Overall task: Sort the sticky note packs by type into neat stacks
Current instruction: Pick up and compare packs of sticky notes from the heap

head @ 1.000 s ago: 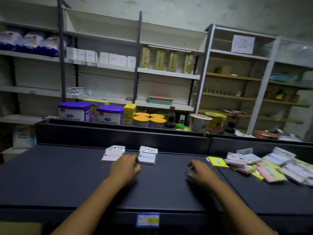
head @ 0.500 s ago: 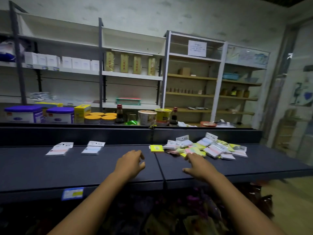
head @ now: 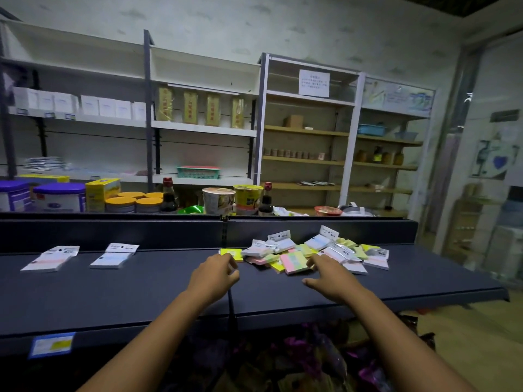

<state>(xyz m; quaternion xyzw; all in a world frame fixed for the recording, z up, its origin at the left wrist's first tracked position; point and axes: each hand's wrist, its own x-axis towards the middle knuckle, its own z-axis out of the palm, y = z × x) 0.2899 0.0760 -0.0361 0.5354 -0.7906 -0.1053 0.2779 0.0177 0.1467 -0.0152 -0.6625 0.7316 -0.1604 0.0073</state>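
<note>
left hand (head: 213,275) fingers loosely curled, pinching nothing, just by small yellow pad (head: 232,254) | right hand (head: 328,274) fingers spread at near edge of mixed heap of sticky note packs (head: 311,250), centre-right of dark shelf (head: 141,290) | risk: grabbing overlapped packs may drag neighbours, scatter heap | count: two sorted stacks far left, pink-banded (head: 49,258), blue-banded (head: 114,256); heap uncountable

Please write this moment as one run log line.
left hand: open, near yellow pack | right hand: open, at pile
</note>
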